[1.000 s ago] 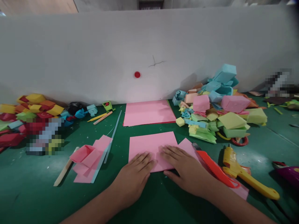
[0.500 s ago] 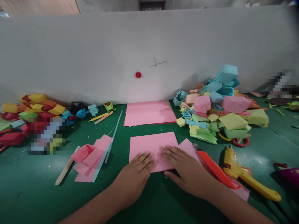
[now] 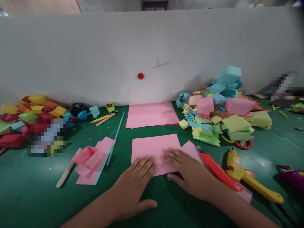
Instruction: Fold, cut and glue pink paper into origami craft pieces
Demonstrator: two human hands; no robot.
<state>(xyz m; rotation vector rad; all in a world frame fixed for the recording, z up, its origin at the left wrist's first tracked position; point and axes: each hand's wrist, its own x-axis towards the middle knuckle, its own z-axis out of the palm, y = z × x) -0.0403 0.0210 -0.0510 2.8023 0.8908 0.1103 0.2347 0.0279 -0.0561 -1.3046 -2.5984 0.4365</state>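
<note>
A pink sheet of paper (image 3: 155,145) lies flat on the green table (image 3: 99,209). My left hand (image 3: 136,182) rests with its fingers stretched over the sheet's lower left part, its thumb spread out over the bare table. Over the lower right part lies my right hand (image 3: 187,172), fingers flat and thumb just off the near edge. Close to my right forearm is a red-handled utility knife (image 3: 219,172) on a strip of pink paper (image 3: 191,150), partly hidden by the hand and arm.
A yellow glue gun (image 3: 249,180) lies at the right. Behind it rises a pile of folded paper pieces (image 3: 213,114). A stack of pink sheets (image 3: 152,115) sits by the white wall. On the left are a folded pink paper (image 3: 87,160), a wooden stick (image 3: 67,172) and colourful paper pieces (image 3: 38,109).
My left thumb has swung out from beside the fingers, toward me and onto the bare table. The right hand and the pink sheet have barely moved.
</note>
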